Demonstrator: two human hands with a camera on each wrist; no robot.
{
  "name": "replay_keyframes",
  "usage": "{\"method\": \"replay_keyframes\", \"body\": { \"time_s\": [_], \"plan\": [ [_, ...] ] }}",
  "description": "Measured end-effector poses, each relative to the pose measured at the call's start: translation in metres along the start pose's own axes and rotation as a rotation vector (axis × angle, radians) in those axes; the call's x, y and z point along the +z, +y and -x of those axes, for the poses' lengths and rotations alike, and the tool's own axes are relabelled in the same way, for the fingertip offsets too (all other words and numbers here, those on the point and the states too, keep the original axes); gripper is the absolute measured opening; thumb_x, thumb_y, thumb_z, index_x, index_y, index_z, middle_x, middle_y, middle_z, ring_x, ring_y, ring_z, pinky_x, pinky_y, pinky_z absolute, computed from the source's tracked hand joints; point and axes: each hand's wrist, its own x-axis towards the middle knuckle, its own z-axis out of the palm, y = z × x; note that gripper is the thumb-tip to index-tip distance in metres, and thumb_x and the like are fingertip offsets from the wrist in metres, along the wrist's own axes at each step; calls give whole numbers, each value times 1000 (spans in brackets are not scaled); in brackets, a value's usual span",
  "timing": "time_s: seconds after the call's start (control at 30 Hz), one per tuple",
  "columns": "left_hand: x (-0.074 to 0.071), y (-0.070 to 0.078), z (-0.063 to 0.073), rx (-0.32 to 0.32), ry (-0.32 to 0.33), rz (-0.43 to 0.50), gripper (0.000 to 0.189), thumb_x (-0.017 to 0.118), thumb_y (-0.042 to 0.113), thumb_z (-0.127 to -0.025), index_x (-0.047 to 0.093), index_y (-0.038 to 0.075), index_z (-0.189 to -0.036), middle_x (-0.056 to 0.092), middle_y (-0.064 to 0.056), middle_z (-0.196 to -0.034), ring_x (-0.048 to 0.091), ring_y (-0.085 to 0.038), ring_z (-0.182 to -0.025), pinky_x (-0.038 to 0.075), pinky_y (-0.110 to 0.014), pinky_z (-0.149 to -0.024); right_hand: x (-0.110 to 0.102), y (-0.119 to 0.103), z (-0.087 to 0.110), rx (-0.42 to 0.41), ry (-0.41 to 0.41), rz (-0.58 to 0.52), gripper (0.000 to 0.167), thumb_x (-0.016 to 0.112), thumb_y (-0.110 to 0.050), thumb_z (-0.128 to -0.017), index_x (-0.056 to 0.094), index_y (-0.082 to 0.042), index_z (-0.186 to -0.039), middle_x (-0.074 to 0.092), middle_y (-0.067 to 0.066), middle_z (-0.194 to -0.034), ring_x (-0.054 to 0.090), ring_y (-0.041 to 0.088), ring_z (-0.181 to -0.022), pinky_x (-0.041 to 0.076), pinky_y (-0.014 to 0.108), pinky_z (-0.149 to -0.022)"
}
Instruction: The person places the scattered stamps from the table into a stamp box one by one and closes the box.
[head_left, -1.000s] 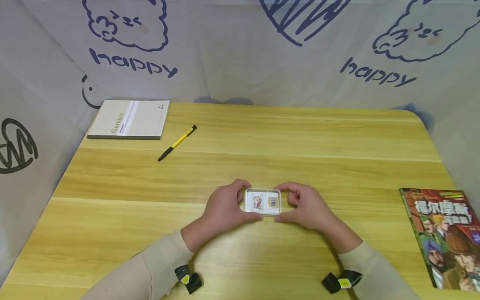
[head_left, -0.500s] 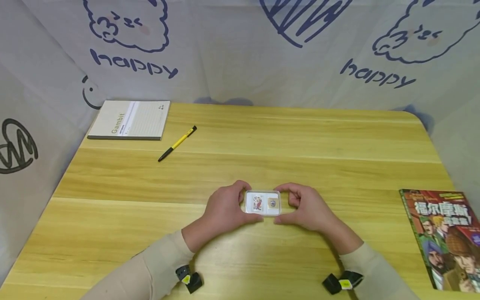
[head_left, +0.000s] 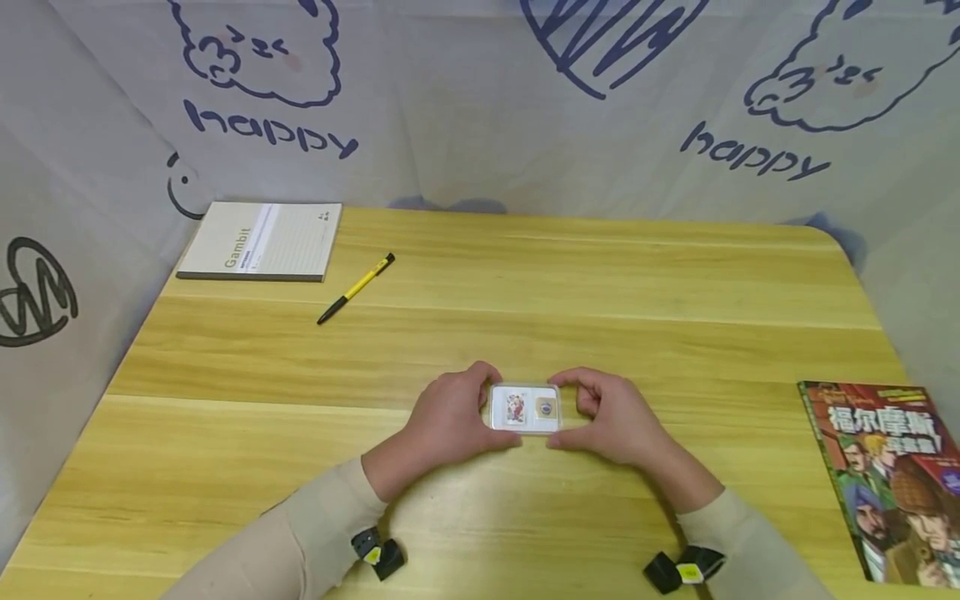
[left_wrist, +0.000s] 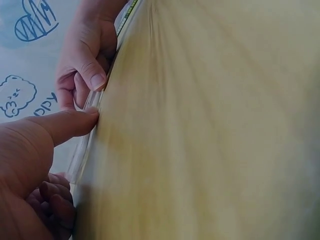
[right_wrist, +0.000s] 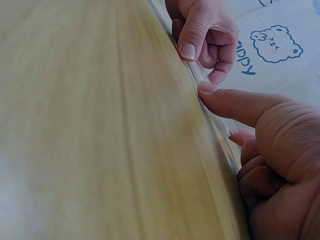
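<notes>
A small clear plastic case [head_left: 531,408] lies between both hands near the middle of the table. Inside it, on white backing, sit a stamp-like colourful picture [head_left: 515,407] at the left and a round emblem on a tan square [head_left: 546,408] at the right. My left hand [head_left: 453,412] pinches the case's left end, thumb along the near edge and index finger at the far corner. Mirroring it, my right hand [head_left: 615,417] pinches the right end the same way. In the left wrist view the case's thin transparent side [left_wrist: 82,150] shows low at the table surface, beside the thumb.
A Gambit notebook [head_left: 292,242] lies at the back left of the wooden table [head_left: 600,283], with a yellow and black pen [head_left: 356,288] to its right. At the right edge is a colourful comic-style book [head_left: 885,475]. White cloth [head_left: 480,108] with drawings hangs behind.
The case's far side has tipped slightly and now appears flatter between the fingers. Both hands keep nearly the same place and grip; the whole view has shifted very slightly.
</notes>
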Motion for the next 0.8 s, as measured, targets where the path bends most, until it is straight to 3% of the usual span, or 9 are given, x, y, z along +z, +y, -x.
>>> {"method": "replay_keyframes", "body": {
  "time_s": [0.8],
  "plan": [
    [-1, -1, 0, 43, -3, 2, 69, 94, 42, -64, 63, 8, -116, 51, 3, -70, 46, -11, -60, 38, -28, -53, -2, -3, 3, -12, 18, 31, 62, 98, -23, -60, 70, -17, -116, 35, -7, -62, 35, 9, -58, 39, 31, -66]
  ]
}}
